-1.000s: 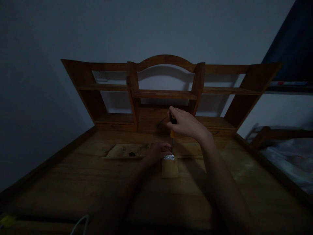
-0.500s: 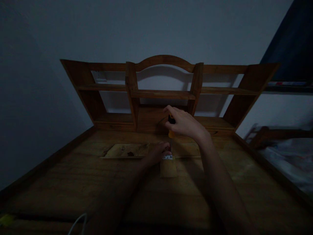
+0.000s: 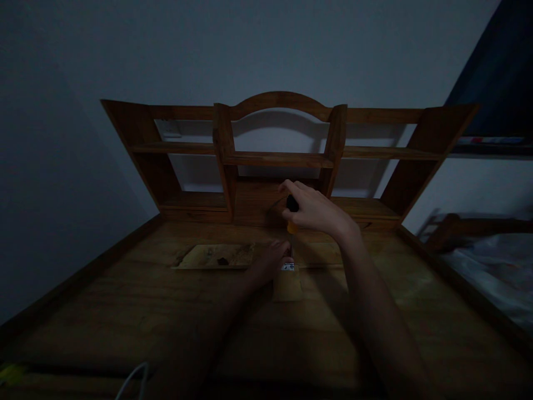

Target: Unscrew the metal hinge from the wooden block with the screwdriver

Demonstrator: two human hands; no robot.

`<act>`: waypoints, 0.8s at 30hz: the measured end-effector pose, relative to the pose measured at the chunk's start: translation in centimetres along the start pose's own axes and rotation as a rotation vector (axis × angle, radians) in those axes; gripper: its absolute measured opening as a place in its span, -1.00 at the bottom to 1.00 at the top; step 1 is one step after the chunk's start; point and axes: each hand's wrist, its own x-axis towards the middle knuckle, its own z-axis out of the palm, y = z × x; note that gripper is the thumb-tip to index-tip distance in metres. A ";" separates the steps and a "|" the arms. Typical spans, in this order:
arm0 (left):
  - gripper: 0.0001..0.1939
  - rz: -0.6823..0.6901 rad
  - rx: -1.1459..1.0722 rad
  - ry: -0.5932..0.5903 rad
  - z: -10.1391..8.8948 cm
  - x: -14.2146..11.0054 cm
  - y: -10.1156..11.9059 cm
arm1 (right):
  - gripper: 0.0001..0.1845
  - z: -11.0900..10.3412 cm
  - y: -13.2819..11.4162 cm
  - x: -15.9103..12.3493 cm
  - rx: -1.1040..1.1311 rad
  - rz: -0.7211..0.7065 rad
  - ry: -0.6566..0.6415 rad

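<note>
My right hand [image 3: 314, 206] grips the black and yellow handle of a screwdriver [image 3: 292, 228], which stands upright with its thin shaft pointing down. The shaft's lower end meets the area of a small metal hinge [image 3: 287, 266] with holes in it. My left hand [image 3: 277, 256] is closed beside the shaft, its fingertips at the hinge's far edge; what they pinch is hidden. Under the hinge, a short pale wooden piece [image 3: 287, 286] lies toward me on the desk. Behind my left hand lies a longer wooden strip [image 3: 216, 256] with a dark knot.
A wooden shelf unit [image 3: 278, 160] stands at the back of the wooden desktop [image 3: 125, 305], against the wall. A white cable [image 3: 135, 375] and a yellow item [image 3: 11, 373] lie at the near left. A bed frame [image 3: 478, 226] is on the right.
The hinge shows slightly farther right beside my left fingers. Both hands stay nearly in place, with the screwdriver still upright in my right hand.
</note>
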 end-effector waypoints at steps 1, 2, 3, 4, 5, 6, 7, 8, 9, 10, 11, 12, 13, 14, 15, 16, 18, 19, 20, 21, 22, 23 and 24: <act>-0.88 -0.002 0.003 0.004 0.0 0.0 0.0 | -0.54 0.0 0.1 0.0 0.001 0.000 0.003; -0.89 -0.004 0.004 0.003 0.1 0.0 0.0 | -0.56 0.1 0.2 0.0 0.002 0.001 0.008; -0.89 -0.005 0.004 -0.003 0.1 0.0 0.0 | -0.57 0.1 0.2 0.0 0.005 0.002 0.013; -0.90 -0.010 0.005 -0.009 0.2 0.0 -0.1 | -0.58 0.1 0.3 0.0 0.007 0.002 0.017; -0.91 -0.012 0.004 -0.015 0.3 0.1 -0.2 | -0.59 0.1 0.3 0.0 0.011 -0.001 0.019; -0.91 -0.012 0.002 -0.018 0.3 0.1 -0.2 | -0.59 0.1 0.3 0.0 0.015 -0.007 0.020; -0.92 -0.008 -0.002 -0.016 0.4 0.1 -0.3 | -0.59 0.0 0.3 0.0 0.020 -0.017 0.021; -0.92 -0.004 -0.003 -0.011 0.5 0.1 -0.3 | -0.58 0.0 0.2 0.0 0.027 -0.029 0.020; -0.92 -0.002 -0.004 -0.006 0.5 0.1 -0.4 | -0.56 0.0 0.2 0.0 0.036 -0.038 0.020; -0.92 0.000 -0.006 -0.004 0.5 0.1 -0.4 | -0.55 -0.1 0.2 -0.1 0.043 -0.041 0.020; -0.92 -0.004 -0.008 -0.007 0.5 0.1 -0.3 | -0.55 -0.1 0.2 -0.1 0.049 -0.041 0.021; -0.92 -0.016 -0.011 -0.012 0.6 0.1 -0.3 | -0.55 -0.1 0.2 -0.1 0.051 -0.035 0.022; -0.92 -0.030 -0.017 -0.016 0.6 0.1 -0.2 | -0.56 0.0 0.2 -0.1 0.047 -0.025 0.023; -0.91 -0.040 -0.026 -0.017 0.6 0.1 -0.2 | -0.57 0.0 0.3 -0.1 0.038 -0.014 0.023; -0.91 -0.040 -0.039 -0.015 0.6 0.1 -0.2 | -0.59 0.1 0.3 0.0 0.026 -0.005 0.022; -0.91 -0.034 -0.054 -0.008 0.6 0.0 -0.2 | -0.60 0.1 0.4 0.0 0.014 0.001 0.021; -0.91 -0.009 -0.089 0.002 0.7 0.1 -0.5 | -0.63 0.1 0.4 0.0 0.009 -0.003 0.018; -0.91 0.004 -0.111 0.002 0.7 0.0 -0.8 | -0.64 0.1 0.5 0.0 0.020 -0.012 0.015; -0.91 0.015 -0.138 -0.001 0.7 0.0 -1.0 | -0.64 0.0 0.5 0.0 0.036 -0.020 0.013; -0.90 0.024 -0.170 -0.007 0.7 0.0 -1.3 | -0.64 -0.1 0.6 0.0 0.053 -0.025 0.009; -0.89 0.035 -0.211 -0.013 0.6 0.0 -1.6 | -0.64 -0.1 0.6 0.0 0.067 -0.026 0.004; -0.86 0.049 -0.259 -0.021 0.5 -0.1 -1.8 | -0.64 -0.2 0.8 0.0 0.076 -0.025 0.002; -0.82 0.058 -0.311 -0.029 0.3 -0.1 -1.9 | -0.64 -0.3 0.9 0.0 0.079 -0.025 -0.001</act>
